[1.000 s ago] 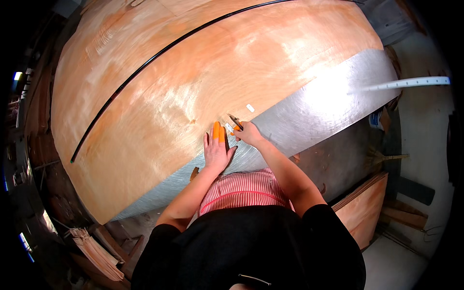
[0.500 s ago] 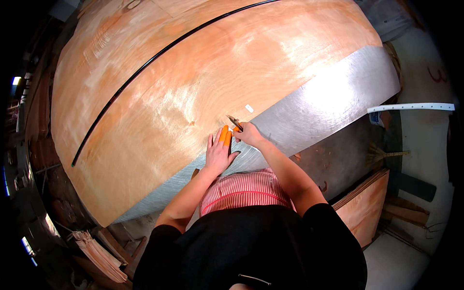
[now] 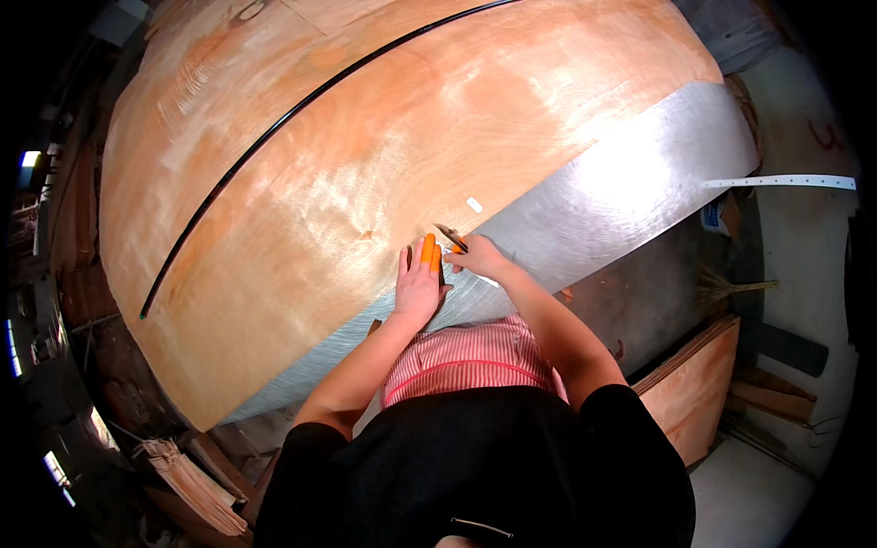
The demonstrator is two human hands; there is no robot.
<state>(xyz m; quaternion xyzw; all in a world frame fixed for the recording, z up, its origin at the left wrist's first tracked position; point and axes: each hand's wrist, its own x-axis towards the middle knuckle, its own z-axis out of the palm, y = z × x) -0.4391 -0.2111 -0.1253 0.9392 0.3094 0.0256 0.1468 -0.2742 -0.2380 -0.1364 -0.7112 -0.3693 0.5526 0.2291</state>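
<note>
Hand tool: a dark, pointed tool (image 3: pixel 451 239) is gripped by the right hand (image 3: pixel 479 258), its fingers curled around it; it has been shifted slightly rightward.
White sliver: now exposed (image 3: pixel 489 281) below the right hand; work near the seam is judged unfinished.
Left hand: laid flat (image 3: pixel 418 290), fingers straight and narrowly spaced, two covered by orange sleeves (image 3: pixel 429 248); nothing is seen held.
Wood sheet: broad, swirled with grain (image 3: pixel 274 228), crossed by a slim, glossy black rod (image 3: pixel 301 105).
Metal sheet: silvery, finely brushed (image 3: pixel 548 224), brightly lit.
</note>
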